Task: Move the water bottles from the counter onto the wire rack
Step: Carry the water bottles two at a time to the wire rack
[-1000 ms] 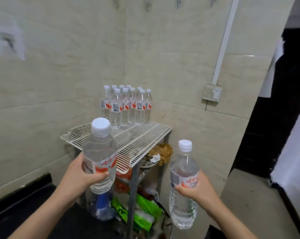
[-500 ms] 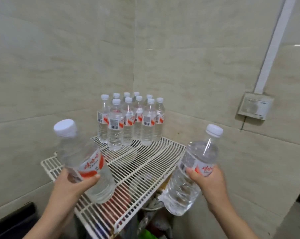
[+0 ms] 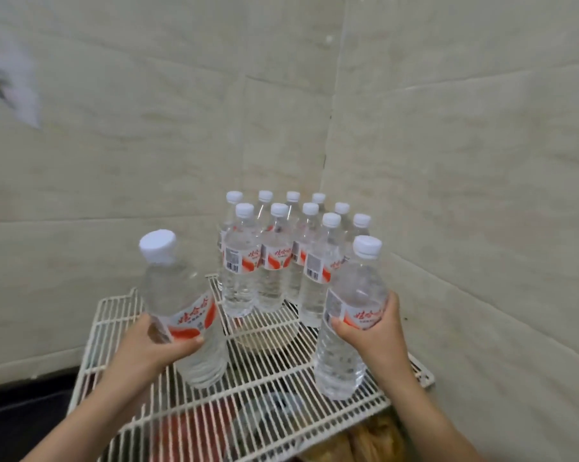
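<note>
My left hand (image 3: 151,345) grips a clear water bottle (image 3: 181,295) with a white cap and red label, tilted slightly left over the left part of the white wire rack (image 3: 268,395). A second water bottle (image 3: 351,315) is gripped around its label by my right hand (image 3: 378,331), over the rack's right side. Whether either bottle's base touches the wires is unclear. Several identical bottles (image 3: 275,258) stand upright in a cluster at the rack's back corner.
Tiled walls (image 3: 448,161) meet in a corner right behind the rack. Below the wires I see blurred items on a lower shelf (image 3: 221,428). A dark counter edge (image 3: 21,411) lies at the lower left. The rack's front half holds no standing bottles.
Both hands have carried their bottles forward and down, from beside the rack to over its surface near the cluster. The camera has moved closer and looks down more steeply.
</note>
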A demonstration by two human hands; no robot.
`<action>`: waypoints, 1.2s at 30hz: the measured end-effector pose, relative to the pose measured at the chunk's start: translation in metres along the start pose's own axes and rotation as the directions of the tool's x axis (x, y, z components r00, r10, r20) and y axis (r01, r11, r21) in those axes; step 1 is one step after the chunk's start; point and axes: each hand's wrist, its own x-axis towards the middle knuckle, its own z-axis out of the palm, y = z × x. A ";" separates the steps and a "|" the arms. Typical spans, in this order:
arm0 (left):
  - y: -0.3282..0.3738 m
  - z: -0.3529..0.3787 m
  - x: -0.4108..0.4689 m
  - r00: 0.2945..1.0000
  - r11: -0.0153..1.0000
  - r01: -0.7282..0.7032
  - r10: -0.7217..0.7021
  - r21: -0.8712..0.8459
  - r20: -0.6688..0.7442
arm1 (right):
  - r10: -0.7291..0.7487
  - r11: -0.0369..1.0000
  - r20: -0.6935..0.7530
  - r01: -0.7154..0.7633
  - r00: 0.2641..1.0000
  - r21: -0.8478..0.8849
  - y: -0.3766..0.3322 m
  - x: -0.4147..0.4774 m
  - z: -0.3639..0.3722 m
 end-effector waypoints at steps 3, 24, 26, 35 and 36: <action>-0.005 0.002 0.002 0.999 0.999 0.043 -0.043 0.017 -0.024 | 0.013 1.000 0.042 -0.013 0.999 0.011 0.017 0.014 0.010; -0.010 0.044 0.069 0.989 0.989 0.145 -0.145 0.029 0.005 | -0.091 0.622 0.136 0.163 0.987 -0.766 0.019 0.094 0.094; -0.010 0.055 0.079 0.989 0.989 0.140 -0.142 0.053 0.051 | -0.066 0.570 0.108 0.126 0.992 -0.812 0.015 0.092 0.091; -0.008 0.092 0.093 0.997 0.990 0.066 -0.072 0.128 0.041 | -0.144 0.621 0.042 0.123 0.989 -0.774 0.035 0.083 0.088; -0.007 0.092 0.091 0.998 0.989 0.059 -0.061 0.136 0.011 | -0.150 0.626 0.048 0.132 0.988 -0.769 0.037 0.083 0.088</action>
